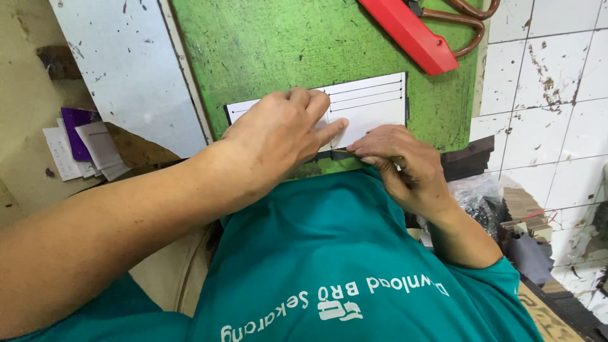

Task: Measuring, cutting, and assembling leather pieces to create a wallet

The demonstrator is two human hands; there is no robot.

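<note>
**Pinning the ruled card flat while the right hand works its lower edge**

I see my left hand [278, 136] spread palm-down on a white rectangular card ruled with thin black lines [370, 101], which lies on the scuffed green cutting surface [272, 44] at the centre of the frame. That grip is open and flat, closed on nothing, its fingers pressing the card down. My right hand [405, 168], just right of centre, pinches its fingertips at the card's lower edge, where a dark strip [326, 154] shows beneath; I cannot tell what thin thing, if any, sits between those fingertips.

To do this well, I judge that the left hand should bear down evenly so the card cannot creep, with its fingertips kept clear of the edge being worked. The right hand should move along that edge in one steady line, not in short jabs.

At the upper right of the frame lie a red plastic utility knife [411, 31] and brown-handled scissors [465, 19], well apart from both hands.
</note>
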